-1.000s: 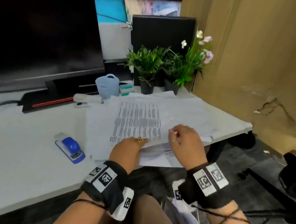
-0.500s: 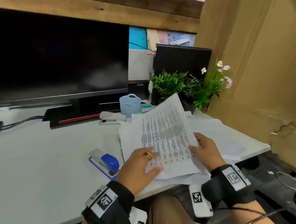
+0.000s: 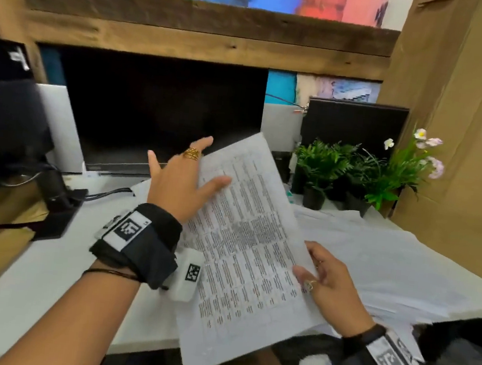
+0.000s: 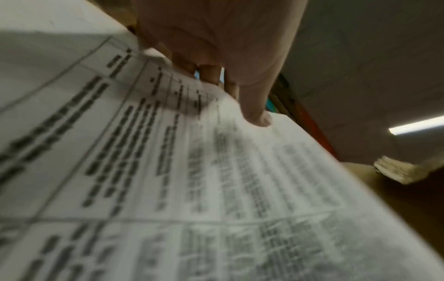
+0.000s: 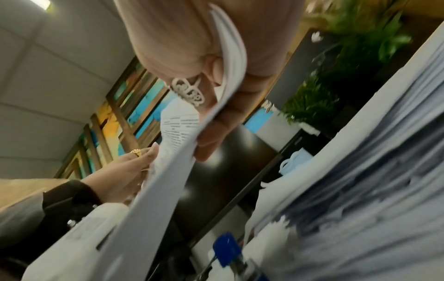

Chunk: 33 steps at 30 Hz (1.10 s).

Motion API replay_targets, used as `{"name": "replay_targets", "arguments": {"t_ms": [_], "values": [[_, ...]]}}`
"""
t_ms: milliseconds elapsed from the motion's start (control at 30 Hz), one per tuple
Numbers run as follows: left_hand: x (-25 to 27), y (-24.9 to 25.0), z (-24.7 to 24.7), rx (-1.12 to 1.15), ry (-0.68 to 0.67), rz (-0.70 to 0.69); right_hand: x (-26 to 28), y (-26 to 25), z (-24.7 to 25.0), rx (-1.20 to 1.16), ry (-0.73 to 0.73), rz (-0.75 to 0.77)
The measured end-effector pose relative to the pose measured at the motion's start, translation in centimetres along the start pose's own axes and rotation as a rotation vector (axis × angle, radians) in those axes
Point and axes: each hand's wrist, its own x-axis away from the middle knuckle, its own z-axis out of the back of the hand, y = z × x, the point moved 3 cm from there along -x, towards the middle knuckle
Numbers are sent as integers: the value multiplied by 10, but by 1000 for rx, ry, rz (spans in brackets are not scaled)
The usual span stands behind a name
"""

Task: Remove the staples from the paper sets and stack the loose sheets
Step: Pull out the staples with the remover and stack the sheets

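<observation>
Thin matt white paper set (image 3: 245, 242), printed with grey text tables, bends softly. More matt paper sheets (image 3: 389, 263) lie on a smooth white desk (image 3: 45, 274). Rough-grained wooden shelf (image 3: 207, 39) above. Glossy black monitor (image 3: 158, 108). Dull brown cardboard wall (image 3: 461, 116). Black cloth wrist straps (image 3: 138, 246). Shiny gold metal ring (image 3: 191, 154).

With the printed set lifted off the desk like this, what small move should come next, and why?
Probably slide the left hand to the set's top corner to find the staple. The right hand pinches its lower edge, the left only touches it with straight fingers, and no staple shows.
</observation>
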Motion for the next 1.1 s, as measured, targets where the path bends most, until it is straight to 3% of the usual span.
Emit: {"name": "replay_targets", "arguments": {"t_ms": [100, 200, 300, 367, 500, 600, 667, 867, 1100], "values": [[15, -26, 3, 45, -1, 65, -7, 4, -26, 106, -175, -10], [34, -50, 12, -55, -14, 114, -21, -4, -51, 248, -316, 2], [54, -73, 21, -139, -93, 125, -56, -10, -72, 140, -162, -91], [64, -85, 26, -200, -154, 152, -88, -5, -89, 315, -83, -96], [77, -88, 34, -341, -227, 193, -115, 21, -136, 903, -468, -311], [85, -90, 35, -281, -265, 204, -109, 36, -157, 1025, -679, -330], [89, -97, 32, -222, -295, 234, -104, 43, -167, 1038, -718, -292], [101, -100, 27, -286, -285, 186, -108, 44, -168, 777, -447, -463], [108, -95, 30, -338, -263, 142, -97, -10, -138, -469, -122, -443]]}}
